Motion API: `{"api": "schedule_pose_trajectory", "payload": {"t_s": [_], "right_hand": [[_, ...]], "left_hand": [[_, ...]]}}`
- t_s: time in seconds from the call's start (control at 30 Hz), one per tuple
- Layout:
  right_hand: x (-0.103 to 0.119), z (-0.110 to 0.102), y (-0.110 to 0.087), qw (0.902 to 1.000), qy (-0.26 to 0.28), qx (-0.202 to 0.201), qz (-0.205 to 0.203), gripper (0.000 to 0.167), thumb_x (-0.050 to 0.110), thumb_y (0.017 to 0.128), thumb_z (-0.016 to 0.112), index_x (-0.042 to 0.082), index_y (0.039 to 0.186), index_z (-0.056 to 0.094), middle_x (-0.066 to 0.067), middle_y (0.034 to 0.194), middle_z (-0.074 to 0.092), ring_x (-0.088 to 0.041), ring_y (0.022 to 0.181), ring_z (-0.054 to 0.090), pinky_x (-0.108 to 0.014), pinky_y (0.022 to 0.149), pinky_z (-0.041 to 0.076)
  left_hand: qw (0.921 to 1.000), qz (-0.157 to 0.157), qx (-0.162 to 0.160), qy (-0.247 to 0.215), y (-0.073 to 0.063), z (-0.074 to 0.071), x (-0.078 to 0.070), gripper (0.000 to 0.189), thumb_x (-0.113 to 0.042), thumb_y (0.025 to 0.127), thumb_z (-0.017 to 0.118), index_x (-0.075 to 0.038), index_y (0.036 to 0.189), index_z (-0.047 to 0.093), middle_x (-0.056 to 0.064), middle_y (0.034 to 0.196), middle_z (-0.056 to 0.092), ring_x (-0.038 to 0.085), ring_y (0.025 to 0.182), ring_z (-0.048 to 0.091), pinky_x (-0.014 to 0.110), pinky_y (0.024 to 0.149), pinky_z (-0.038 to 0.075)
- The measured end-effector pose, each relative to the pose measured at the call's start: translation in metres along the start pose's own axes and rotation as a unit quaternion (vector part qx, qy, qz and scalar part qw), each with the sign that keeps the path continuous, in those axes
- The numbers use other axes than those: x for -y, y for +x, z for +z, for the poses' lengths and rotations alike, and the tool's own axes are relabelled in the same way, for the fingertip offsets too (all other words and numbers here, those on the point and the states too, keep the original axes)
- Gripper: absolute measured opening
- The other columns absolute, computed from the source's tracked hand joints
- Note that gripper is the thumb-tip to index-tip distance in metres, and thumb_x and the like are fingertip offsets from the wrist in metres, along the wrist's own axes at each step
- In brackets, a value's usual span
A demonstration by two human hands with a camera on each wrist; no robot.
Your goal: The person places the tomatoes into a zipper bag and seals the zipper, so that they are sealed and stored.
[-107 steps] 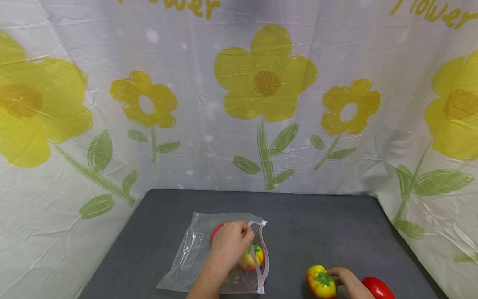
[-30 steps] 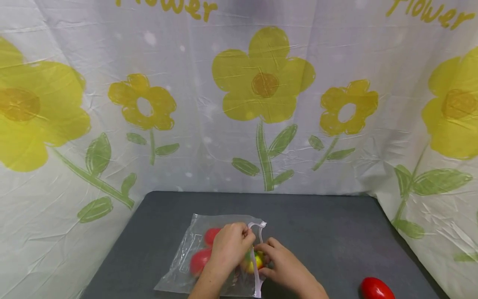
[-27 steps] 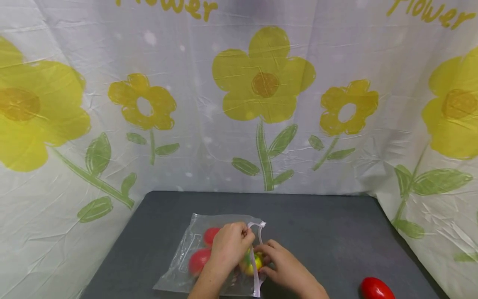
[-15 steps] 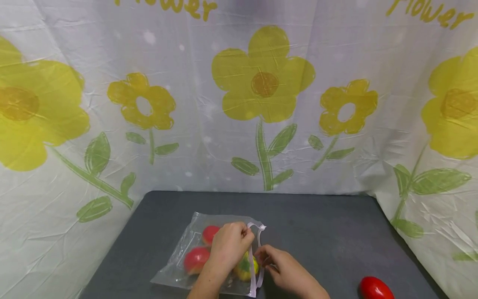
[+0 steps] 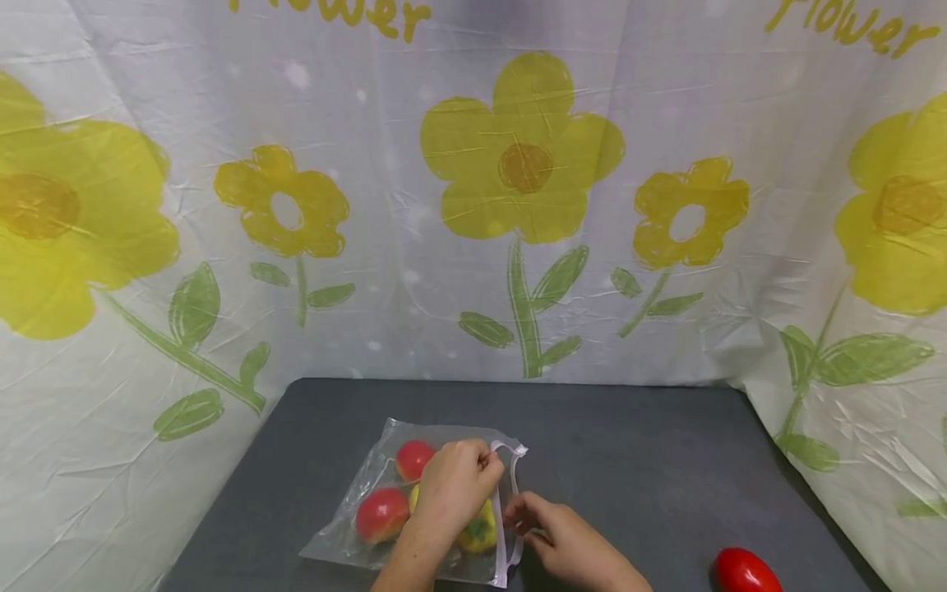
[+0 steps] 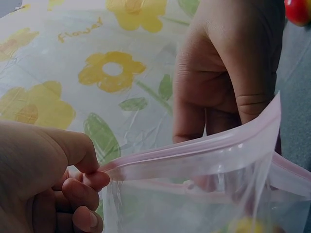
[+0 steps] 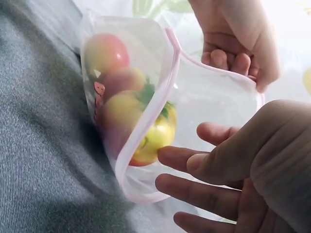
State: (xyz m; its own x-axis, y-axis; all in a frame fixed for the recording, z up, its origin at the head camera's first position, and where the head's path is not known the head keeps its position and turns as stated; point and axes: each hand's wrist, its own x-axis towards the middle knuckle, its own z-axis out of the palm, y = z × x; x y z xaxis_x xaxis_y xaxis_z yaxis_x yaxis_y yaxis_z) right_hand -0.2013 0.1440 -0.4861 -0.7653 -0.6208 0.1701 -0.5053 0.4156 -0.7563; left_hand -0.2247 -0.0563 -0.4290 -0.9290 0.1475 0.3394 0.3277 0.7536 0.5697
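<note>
A clear zip bag (image 5: 336, 538) with a pale pink zip edge lies on the table, its mouth toward the right. My left hand (image 5: 455, 485) pinches the upper edge of that mouth between thumb and finger. Inside are two round red fruits (image 5: 382, 515) and, nearer the mouth, a yellow-and-red fruit (image 7: 163, 131) with a green leafy top. Another yellow one is partly hidden by the left hand. My right hand (image 5: 565, 538) is at the opening with fingers spread and loosely bent, one fingertip (image 7: 167, 154) right at the yellow fruit's side.
A shiny red oval fruit (image 5: 746, 570) lies on the dark grey table (image 5: 636, 444) near the front right. Behind the table hangs a white curtain (image 5: 399, 271) printed with yellow flowers.
The right hand has brought a yellow fruit from the table's right into the bag and let go of it. The fruits inside have shifted left; the left hand has kept its pinch.
</note>
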Motion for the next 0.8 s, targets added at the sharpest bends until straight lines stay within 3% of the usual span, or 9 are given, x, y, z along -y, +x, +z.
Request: {"api": "schedule_pose_trajectory", "payload": {"t_s": [0.17, 0.4, 0.8], "right_hand": [[0.001, -0.004, -0.005, 0.9997, 0.01, -0.006, 0.022, 0.033, -0.012, 0.095, 0.056, 0.01, 0.119, 0.059, -0.008, 0.117, 0.068, -0.024, 0.104, 0.068, -0.032, 0.087, 0.055], [0.0, -0.017, -0.019, 0.9988, 0.01, -0.011, 0.047, 0.029, -0.009, 0.096, 0.057, 0.007, 0.121, 0.06, -0.011, 0.117, 0.066, -0.029, 0.101, 0.068, -0.031, 0.083, 0.055], [-0.003, -0.039, -0.058, 0.9932, -0.05, -0.074, 0.074, 0.023, 0.005, 0.096, 0.068, 0.01, 0.118, 0.063, -0.006, 0.113, 0.066, -0.008, 0.094, 0.063, -0.037, 0.081, 0.055]], "left_hand": [[0.9998, 0.012, -0.016, 0.003, 0.0, 0.001, 0.0, 0.033, -0.014, 0.079, 0.061, -0.019, 0.056, 0.039, -0.012, 0.052, 0.027, 0.005, 0.05, 0.026, 0.025, 0.046, 0.02], [0.9998, 0.003, -0.016, 0.007, -0.001, 0.002, 0.0, 0.033, -0.015, 0.08, 0.062, -0.019, 0.056, 0.041, -0.011, 0.053, 0.029, 0.007, 0.05, 0.029, 0.026, 0.046, 0.023], [0.9998, 0.002, -0.017, 0.008, 0.0, 0.002, 0.0, 0.033, -0.015, 0.081, 0.062, -0.019, 0.056, 0.041, -0.01, 0.053, 0.03, 0.007, 0.051, 0.03, 0.026, 0.046, 0.023]]}}
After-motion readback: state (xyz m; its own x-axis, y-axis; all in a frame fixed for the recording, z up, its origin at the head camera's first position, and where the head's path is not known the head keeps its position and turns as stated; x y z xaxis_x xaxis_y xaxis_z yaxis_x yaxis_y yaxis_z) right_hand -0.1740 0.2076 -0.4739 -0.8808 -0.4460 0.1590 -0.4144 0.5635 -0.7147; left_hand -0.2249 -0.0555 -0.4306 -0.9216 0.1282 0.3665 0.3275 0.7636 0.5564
